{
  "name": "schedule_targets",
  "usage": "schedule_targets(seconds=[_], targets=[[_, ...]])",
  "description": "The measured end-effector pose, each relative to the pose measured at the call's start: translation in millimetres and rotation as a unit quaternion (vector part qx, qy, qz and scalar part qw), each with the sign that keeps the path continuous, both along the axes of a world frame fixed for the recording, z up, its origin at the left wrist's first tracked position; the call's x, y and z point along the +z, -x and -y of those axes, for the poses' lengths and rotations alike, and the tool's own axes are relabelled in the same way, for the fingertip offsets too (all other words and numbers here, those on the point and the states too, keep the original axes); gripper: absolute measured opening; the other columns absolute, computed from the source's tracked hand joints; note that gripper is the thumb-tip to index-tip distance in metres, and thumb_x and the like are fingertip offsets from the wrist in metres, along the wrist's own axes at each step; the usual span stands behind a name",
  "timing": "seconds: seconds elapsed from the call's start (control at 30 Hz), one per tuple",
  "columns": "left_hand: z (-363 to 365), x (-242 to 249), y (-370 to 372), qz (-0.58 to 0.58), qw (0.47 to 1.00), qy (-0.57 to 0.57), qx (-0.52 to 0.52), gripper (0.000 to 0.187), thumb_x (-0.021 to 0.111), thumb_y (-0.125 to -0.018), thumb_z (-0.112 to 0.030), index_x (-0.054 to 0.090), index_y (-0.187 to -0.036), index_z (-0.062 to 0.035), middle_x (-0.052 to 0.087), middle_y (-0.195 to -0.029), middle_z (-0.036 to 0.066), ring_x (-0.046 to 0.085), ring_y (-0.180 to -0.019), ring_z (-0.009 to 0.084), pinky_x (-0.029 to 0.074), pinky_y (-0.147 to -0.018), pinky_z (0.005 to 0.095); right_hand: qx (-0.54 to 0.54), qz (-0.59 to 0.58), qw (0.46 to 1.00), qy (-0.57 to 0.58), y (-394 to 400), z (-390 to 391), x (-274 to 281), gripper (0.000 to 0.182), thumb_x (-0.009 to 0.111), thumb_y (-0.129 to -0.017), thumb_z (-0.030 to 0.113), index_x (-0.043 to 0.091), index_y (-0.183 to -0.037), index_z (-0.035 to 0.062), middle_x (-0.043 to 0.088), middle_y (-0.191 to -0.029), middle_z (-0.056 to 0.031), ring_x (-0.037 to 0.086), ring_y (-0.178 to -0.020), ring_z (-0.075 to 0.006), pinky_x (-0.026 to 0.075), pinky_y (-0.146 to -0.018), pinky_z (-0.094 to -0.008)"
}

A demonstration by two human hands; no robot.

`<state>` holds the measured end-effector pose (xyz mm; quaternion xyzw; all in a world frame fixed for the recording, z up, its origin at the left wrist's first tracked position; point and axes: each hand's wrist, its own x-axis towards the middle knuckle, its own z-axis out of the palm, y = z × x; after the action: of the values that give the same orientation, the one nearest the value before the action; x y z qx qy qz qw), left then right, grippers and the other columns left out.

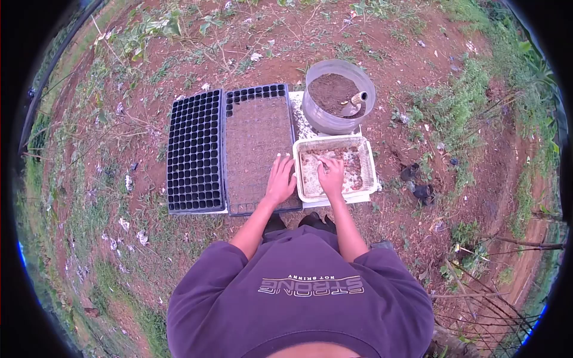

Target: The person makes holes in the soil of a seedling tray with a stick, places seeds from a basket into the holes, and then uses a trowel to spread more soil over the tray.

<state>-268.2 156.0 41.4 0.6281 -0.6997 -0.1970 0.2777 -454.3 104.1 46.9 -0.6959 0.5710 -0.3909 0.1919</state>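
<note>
My left hand [280, 181] lies flat with fingers spread over the right edge of a black seedling tray [256, 137]. Brown soil fills most of this tray, while its far row and far-left cells show dark openings. Inside a cream rectangular basin [370, 164], my right hand [332, 178] has its fingertips drawn together near the bottom. Small reddish-brown bits [352, 161] are scattered across the basin floor; what the fingertips hold, if anything, is too small to make out.
A second black seedling tray [194, 152], its cells dark and unfilled, stands at left. Behind the basin is a translucent round tub [334, 124] of soil with a trowel [358, 98] in it. Weeds, litter and dry branches [519, 243] lie around on the reddish ground.
</note>
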Motion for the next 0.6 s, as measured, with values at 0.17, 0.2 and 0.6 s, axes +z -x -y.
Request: schedule_targets(seconds=[0.17, 0.2, 0.6], targets=[[-19, -6, 37, 0.062, 0.994, -0.087, 0.029, 0.068, 0.055, -0.089, -0.022, 0.028, -0.149, -0.0048, 0.022, -0.157, 0.018, 0.018, -0.145, 0.0409, 0.021, -0.118, 0.0519, 0.041, -0.068, 0.993, -0.09, 34, -11, -19, 0.025, 0.065, -0.084, 0.016, 0.074, -0.106, 0.0099, 0.068, -0.109, -0.0103, 0.053, -0.103, -0.032, 0.042, -0.096, -0.0404], [-19, -5, 39, 0.085, 0.988, -0.123, 0.031, 0.072, 0.054, -0.09, -0.025, 0.023, -0.152, -0.0065, 0.017, -0.159, 0.016, 0.016, -0.146, 0.0404, 0.02, -0.118, 0.0524, 0.048, -0.071, 0.991, -0.1, 37, -11, -20, 0.026, 0.064, -0.084, 0.017, 0.074, -0.107, 0.01, 0.068, -0.11, -0.0106, 0.052, -0.104, -0.0323, 0.042, -0.096, -0.0403], [-9, 8, 30, 0.121, 0.989, -0.085, 0.033, 0.054, 0.058, -0.087, -0.027, 0.046, -0.136, -0.0077, 0.041, -0.145, 0.013, 0.031, -0.138, 0.0366, 0.029, -0.113, 0.0491, 0.061, -0.057, 0.986, -0.142, 21, -1, -9, 0.034, 0.063, -0.085, 0.018, 0.07, -0.117, 0.0109, 0.066, -0.113, -0.0117, 0.051, -0.103, -0.0333, 0.042, -0.095, -0.0423]])
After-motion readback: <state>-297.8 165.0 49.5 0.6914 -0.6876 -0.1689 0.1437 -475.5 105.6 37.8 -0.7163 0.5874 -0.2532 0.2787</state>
